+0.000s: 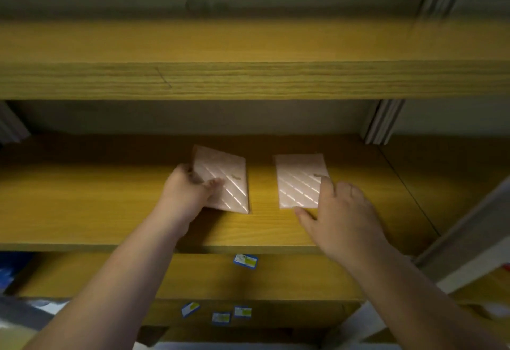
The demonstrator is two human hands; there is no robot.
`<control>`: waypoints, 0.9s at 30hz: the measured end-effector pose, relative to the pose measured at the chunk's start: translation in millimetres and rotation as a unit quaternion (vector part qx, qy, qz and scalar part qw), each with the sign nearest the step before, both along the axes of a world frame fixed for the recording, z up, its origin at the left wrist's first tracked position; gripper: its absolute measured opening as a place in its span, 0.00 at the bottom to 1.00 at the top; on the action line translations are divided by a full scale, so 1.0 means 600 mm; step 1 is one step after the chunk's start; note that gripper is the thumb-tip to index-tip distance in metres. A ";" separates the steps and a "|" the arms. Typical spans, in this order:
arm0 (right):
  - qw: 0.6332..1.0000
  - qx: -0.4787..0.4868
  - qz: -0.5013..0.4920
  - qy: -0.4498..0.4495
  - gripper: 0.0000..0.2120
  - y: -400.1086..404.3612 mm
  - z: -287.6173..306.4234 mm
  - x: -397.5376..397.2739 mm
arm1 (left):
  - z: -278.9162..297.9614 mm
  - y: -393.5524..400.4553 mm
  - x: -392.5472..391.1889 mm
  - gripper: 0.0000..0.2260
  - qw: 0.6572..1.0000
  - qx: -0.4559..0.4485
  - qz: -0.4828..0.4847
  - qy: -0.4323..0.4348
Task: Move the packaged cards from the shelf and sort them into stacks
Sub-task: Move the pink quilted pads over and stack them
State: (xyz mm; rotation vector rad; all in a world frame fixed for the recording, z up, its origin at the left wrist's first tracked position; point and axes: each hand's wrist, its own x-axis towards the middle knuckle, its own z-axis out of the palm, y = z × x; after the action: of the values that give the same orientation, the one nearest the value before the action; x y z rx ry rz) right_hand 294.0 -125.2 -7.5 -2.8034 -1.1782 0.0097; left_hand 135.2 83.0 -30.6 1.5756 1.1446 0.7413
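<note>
Two pale pink card packs with shiny diagonal stripes lie on the middle wooden shelf (110, 198). The left pack (229, 181) is tilted; my left hand (187, 192) grips its left edge, thumb on top. The right pack (299, 181) lies flat and straight. My right hand (342, 217) rests at its lower right corner with fingers spread, fingertips touching its edge and thumb just below it. Whether that pack is lifted I cannot tell.
An upper shelf board (248, 79) overhangs the work area. On lower shelves lie small blue cards: one (245, 260) below the middle shelf's front edge, and three more (220, 313) further down. A grey upright (383, 122) stands at the right.
</note>
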 end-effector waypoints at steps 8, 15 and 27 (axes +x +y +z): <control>0.993 -0.081 -0.071 0.057 0.48 0.050 0.003 0.011 | 0.015 -0.064 -0.045 0.10 0.978 -0.089 -0.081 -0.172; 0.991 -0.076 -0.088 0.063 0.47 0.082 0.001 0.006 | 0.023 -0.096 -0.062 0.08 0.977 -0.058 -0.081 -0.188; 0.966 0.148 -0.082 0.198 0.55 0.009 0.019 0.027 | 0.012 -0.100 -0.062 0.10 0.973 -0.093 -0.058 -0.201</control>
State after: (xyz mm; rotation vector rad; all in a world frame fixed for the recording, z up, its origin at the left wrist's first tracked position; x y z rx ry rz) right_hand 310.3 -119.8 3.9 -2.4705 -0.7810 0.3346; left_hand 98.3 22.8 -23.2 1.2509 0.7924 0.8063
